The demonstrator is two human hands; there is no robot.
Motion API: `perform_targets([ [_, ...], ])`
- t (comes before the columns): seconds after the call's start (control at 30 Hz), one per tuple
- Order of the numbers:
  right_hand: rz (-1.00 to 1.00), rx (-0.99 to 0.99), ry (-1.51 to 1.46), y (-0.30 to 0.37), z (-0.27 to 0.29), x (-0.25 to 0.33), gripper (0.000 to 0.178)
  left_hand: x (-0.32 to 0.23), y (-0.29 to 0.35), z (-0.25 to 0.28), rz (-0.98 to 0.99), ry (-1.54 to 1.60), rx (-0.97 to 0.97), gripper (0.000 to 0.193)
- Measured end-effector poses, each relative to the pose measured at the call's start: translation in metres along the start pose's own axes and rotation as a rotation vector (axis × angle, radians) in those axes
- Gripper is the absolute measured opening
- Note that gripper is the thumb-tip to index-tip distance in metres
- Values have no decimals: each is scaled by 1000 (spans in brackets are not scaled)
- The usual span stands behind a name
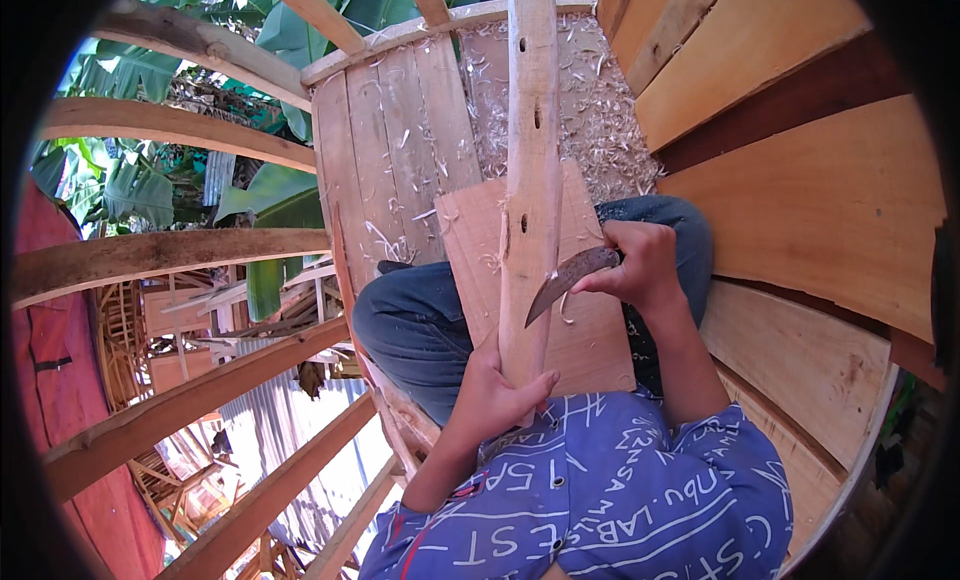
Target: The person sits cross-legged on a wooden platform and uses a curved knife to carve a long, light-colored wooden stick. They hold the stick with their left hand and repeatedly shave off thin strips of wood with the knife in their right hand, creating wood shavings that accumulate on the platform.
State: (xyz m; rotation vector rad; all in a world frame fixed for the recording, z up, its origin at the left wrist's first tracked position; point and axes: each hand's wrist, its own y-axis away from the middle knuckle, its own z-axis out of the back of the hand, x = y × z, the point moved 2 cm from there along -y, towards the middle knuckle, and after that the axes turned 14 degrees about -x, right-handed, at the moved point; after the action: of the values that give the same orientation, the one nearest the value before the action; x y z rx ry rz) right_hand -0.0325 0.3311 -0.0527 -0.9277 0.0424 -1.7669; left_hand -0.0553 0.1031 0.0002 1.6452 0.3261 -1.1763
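A long pale wooden bar with three dark slots runs away from my lap toward the far edge of the floor. My left hand is closed round its near end, the thumb lying across the wood. In my right hand is a knife with a dark, curved blade; its handle is mostly hidden by the fingers. The blade slants down to the left over the bar, its tip on or just above the wood. Beneath the bar, a flat wooden board rests across my lap between my bent legs.
Curled wood shavings litter the plank floor ahead. Wide wooden boards form a wall close on my right. Spaced wooden rails stand on the left, with banana leaves and corrugated metal sheets beyond them.
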Motion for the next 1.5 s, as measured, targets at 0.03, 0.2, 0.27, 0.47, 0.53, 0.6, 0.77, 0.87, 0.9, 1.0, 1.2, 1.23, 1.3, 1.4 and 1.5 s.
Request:
perform_targets([
  [0.03, -22, 6, 1, 1, 0, 0, 83, 1, 0, 0, 8, 3, 9, 51],
  [0.2, -296, -67, -72, -6, -7, -38, 80, 8, 1, -1, 43, 23, 59, 52],
  [0.27, -455, -109, -88, -12, 2, -62, 79, 13, 10, -9, 23, -5, 130, 51],
  [0.47, -276, 46, -92, -14, 14, -20, 78, 31, -3, 4, 175, 221, 106, 43],
  [0.53, -153, 154, -126, 0, 6, 3, 77, 33, -7, 8, 169, 284, 133, 44],
  [0.6, -85, 262, -205, 15, -2, 16, 78, 30, -11, 11, 198, 350, 216, 48],
  [0.77, 6, 153, -81, -2, 5, 22, 77, 24, -7, 14, 129, 392, 294, 51],
  [0.87, -5, 116, -23, -7, 9, 20, 78, 28, -5, 16, 137, 382, 305, 54],
  [0.9, -14, 108, -12, -9, 10, 19, 78, 28, -5, 15, 138, 378, 303, 55],
  [1.0, -32, 60, 1, -12, 11, 15, 77, 22, -5, 8, 121, 372, 279, 53],
  [1.2, -19, 38, 29, -13, 12, 12, 77, 16, -3, 6, 101, 316, 212, 46],
  [1.23, -27, 38, 30, -13, 12, 12, 77, 17, -4, 6, 98, 317, 218, 46],
  [1.3, -42, 38, 33, -15, 11, 12, 77, 18, -4, 6, 91, 320, 228, 46],
  [1.4, -47, 35, 45, -17, 10, 11, 77, 18, -5, 7, 96, 332, 236, 45],
  [1.5, -56, 38, 49, -17, 6, 10, 78, 17, -6, 6, 97, 366, 241, 44],
])
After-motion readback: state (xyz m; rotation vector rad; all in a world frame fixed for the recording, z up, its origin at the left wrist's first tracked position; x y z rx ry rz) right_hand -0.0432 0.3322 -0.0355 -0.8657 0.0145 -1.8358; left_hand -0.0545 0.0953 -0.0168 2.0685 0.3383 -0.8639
